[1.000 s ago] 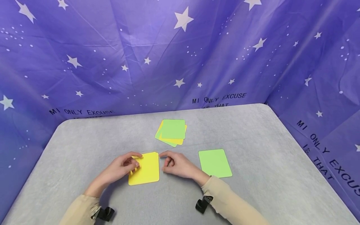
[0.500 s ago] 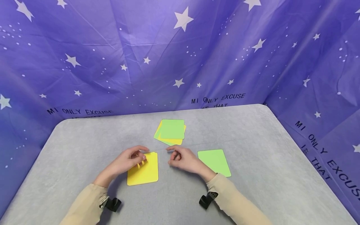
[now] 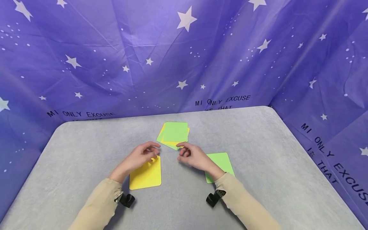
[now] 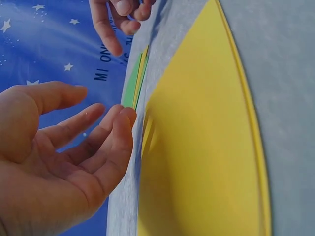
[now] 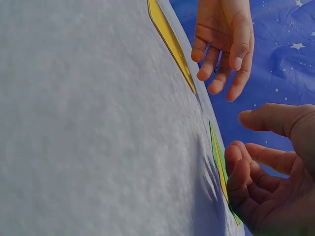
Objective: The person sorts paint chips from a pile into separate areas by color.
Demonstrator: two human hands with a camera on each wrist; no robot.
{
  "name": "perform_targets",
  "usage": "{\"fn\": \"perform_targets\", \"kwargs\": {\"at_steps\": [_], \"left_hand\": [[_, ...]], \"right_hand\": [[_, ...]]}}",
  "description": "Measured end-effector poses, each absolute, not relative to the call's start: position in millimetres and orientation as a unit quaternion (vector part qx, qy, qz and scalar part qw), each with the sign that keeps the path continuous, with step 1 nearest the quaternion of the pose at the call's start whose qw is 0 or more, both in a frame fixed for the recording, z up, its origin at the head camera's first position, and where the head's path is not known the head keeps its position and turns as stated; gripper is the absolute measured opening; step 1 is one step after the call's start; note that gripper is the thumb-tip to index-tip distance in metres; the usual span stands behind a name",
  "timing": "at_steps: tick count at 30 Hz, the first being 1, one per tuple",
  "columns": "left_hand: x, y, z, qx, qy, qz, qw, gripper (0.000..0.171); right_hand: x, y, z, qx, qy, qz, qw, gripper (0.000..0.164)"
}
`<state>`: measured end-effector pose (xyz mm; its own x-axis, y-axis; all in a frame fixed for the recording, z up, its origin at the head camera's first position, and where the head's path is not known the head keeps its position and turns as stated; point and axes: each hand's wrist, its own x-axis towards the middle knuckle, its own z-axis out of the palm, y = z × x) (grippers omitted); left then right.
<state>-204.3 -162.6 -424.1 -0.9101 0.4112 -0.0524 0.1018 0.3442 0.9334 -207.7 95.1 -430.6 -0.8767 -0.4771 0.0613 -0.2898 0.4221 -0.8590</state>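
Above the far edge of a small yellow stack of square cards (image 3: 145, 177) hovers my left hand (image 3: 142, 155), its fingers loosely bent around nothing. To the right, my right hand (image 3: 196, 158) is also bare, its index fingertip over the near edge of a mixed pile of green and yellow cards (image 3: 176, 131). Whether that fingertip touches the pile I cannot tell. A green square card (image 3: 222, 163) lies partly hidden beneath the right wrist. In the left wrist view, the yellow stack (image 4: 202, 142) shows layered edges, and the left hand (image 4: 74, 147) is apart from it.
A grey cloth-like tabletop (image 3: 184, 204) lies under everything. Behind and to the right hangs a purple curtain (image 3: 155, 38) with white stars and black lettering. A black wrist camera (image 3: 126, 200) is strapped to the left sleeve, another wrist camera (image 3: 214, 198) to the right.
Both hands have moved away from me, toward the mixed pile; the left also shifted right across the yellow stack, the right moved right, over part of the green card. The cards have not visibly moved.
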Motion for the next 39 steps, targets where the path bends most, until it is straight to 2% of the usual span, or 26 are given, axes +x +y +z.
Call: {"fn": "perform_targets", "kwargs": {"at_steps": [10, 17, 25, 39], "left_hand": [[-221.5, -148.9, -424.3, 0.158, 0.795, 0.575, 0.111, 0.036], [-235.6, -139.8, -420.5, 0.126, 0.808, 0.566, 0.103, 0.039], [-245.5, -129.5, -421.2, 0.100, 0.807, 0.569, 0.124, 0.043], [-245.7, -128.1, -422.6, 0.093, 0.781, 0.598, 0.152, 0.046]], "right_hand": [[-219.1, 106.3, -430.7, -0.203, 0.842, -0.495, 0.062, 0.046], [-227.0, 110.8, -428.9, -0.160, 0.838, -0.519, 0.051, 0.050], [-234.3, 111.2, -428.4, -0.114, 0.828, -0.545, 0.065, 0.057], [-237.3, 109.5, -432.9, -0.101, 0.800, -0.586, 0.080, 0.061]]}}
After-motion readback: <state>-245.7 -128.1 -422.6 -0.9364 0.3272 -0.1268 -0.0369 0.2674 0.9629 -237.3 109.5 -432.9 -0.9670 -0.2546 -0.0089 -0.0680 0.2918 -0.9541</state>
